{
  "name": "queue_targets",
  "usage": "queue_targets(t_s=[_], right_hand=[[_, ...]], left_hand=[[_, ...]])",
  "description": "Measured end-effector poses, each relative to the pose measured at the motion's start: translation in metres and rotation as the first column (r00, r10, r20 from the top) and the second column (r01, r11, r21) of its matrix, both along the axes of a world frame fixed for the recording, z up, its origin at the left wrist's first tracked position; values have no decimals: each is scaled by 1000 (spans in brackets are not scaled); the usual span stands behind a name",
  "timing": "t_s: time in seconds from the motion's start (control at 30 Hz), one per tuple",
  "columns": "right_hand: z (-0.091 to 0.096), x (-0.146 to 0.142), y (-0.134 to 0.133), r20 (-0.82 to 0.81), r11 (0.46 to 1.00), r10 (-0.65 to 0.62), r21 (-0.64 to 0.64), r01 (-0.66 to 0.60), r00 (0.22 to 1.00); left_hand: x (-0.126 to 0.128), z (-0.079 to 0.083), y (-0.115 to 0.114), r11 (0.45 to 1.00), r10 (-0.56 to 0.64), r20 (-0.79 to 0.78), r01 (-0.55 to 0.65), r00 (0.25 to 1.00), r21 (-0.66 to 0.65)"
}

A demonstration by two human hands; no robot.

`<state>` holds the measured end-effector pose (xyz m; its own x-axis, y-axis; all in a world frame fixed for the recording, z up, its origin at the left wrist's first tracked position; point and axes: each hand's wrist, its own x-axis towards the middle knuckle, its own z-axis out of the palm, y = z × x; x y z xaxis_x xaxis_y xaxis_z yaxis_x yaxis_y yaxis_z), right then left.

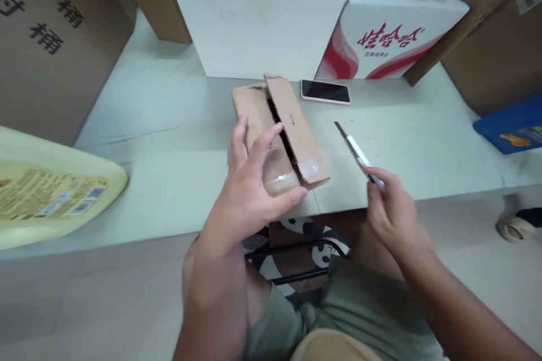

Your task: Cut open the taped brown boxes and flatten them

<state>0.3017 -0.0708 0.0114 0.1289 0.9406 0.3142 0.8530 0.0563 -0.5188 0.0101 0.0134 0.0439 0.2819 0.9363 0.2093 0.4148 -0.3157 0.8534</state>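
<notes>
A small brown cardboard box (292, 124) lies on the pale table (169, 141), its top flaps parted along a dark slit, clear tape at its near end. My left hand (249, 180) rests on the box's left flap and near corner, fingers spread over it. My right hand (392, 208) is to the right of the box, fingers closed round the handle of a utility knife (353, 149). The blade points up and away, clear of the box.
A phone (325, 91) lies screen-up behind the box. A large white box (262, 17), a red-and-white carton (385, 34) and brown cartons (55, 39) line the back. A yellow plastic item (51, 192) lies left, a blue item (512, 124) right, a tape roll (514, 228) on the floor.
</notes>
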Motion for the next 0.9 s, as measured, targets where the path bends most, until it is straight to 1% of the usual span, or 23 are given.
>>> queue_targets(t_s=[0.07, 0.1, 0.17, 0.2, 0.23, 0.3, 0.37, 0.4, 0.43, 0.47, 0.5, 0.53, 0.6, 0.63, 0.67, 0.7, 0.77, 0.8, 0.83, 0.9], right_hand=[[-10, -2, 17, 99, 991, -51, -115, 62, 994], [-15, -2, 23, 140, 978, -60, -188, 86, 988], [-24, 2, 28, 204, 939, -66, -318, 130, 977], [-28, 5, 29, 226, 927, -64, -348, 142, 972], [-31, 9, 28, 245, 928, -62, -343, 146, 967], [-36, 14, 26, 276, 959, -67, -247, 139, 959], [-37, 15, 24, 264, 987, -53, -133, 91, 963], [-37, 13, 24, 229, 993, -15, -107, 41, 973], [-36, 10, 25, 179, 994, 48, -107, -29, 983], [-34, 6, 26, 124, 986, 123, -124, -107, 985], [-33, 1, 29, 72, 971, 198, -151, -186, 978], [-32, -4, 32, 26, 950, 264, -180, -255, 964], [-32, -14, 40, -49, 913, 346, -214, -348, 937], [-32, -18, 44, -85, 904, 362, -212, -372, 928], [-32, -21, 49, -121, 903, 364, -199, -382, 924], [-32, -23, 53, -151, 909, 353, -179, -376, 923], [-31, -25, 62, -193, 934, 305, -133, -333, 933], [-31, -25, 67, -207, 943, 286, -111, -313, 936], [-30, -25, 72, -222, 948, 278, -94, -304, 935], [-28, -25, 82, -256, 944, 293, -76, -322, 921]], left_hand=[[2, 6, -6, 999, -17, -78, 20, 997, 29], [1, 7, -7, 999, -25, -105, 30, 994, 42], [-2, 9, -6, 997, -31, -141, 40, 990, 59], [-3, 9, -5, 997, -20, -146, 30, 989, 65], [-5, 7, -3, 997, -1, -140, 11, 990, 71], [-6, 3, 0, 995, 45, -89, -37, 995, 92], [-4, -3, 5, 984, 121, 29, -124, 992, 128], [-2, -7, 8, 974, 171, 112, -186, 979, 133], [1, -11, 11, 962, 228, 201, -252, 953, 107], [3, -14, 14, 948, 291, 289, -316, 912, 42], [6, -18, 17, 932, 351, 367, -358, 861, -53], [9, -21, 20, 912, 409, 426, -373, 807, -170], [12, -26, 26, 850, 519, 478, -368, 709, -377], [12, -28, 28, 814, 570, 471, -383, 673, -438], [10, -30, 30, 785, 610, 448, -421, 654, -454], [8, -32, 32, 768, 636, 413, -476, 652, -429], [1, -38, 36, 760, 649, 310, -576, 694, -302], [-3, -42, 37, 771, 636, 257, -587, 728, -245], [-6, -46, 39, 788, 614, 213, -573, 760, -224], [-11, -56, 41, 818, 562, 194, -504, 804, -278]])
